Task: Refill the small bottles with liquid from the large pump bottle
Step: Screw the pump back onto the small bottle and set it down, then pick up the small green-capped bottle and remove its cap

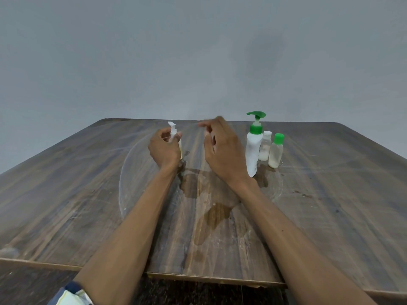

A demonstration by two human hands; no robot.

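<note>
Wet patch (211,214) is lying mid-table (66,194), nearest. Left hand (164,148) is curling fingers round a small white pump bottle (174,134), standing upright. Right hand (222,150) is hovering blurred beside it, fingers loosely bent, gripping nothing. Farther right, large pump bottle (253,148), white-capped small bottle (265,147) and green-capped small bottle (276,151) are standing together.

A dark wood-grain table (330,194) bore a wet stain (211,208) at its centre and faint pale circular scuff marks (125,172) toward 9 o'clock, while a plain grey wall (198,51) rose at 12 o'clock.
</note>
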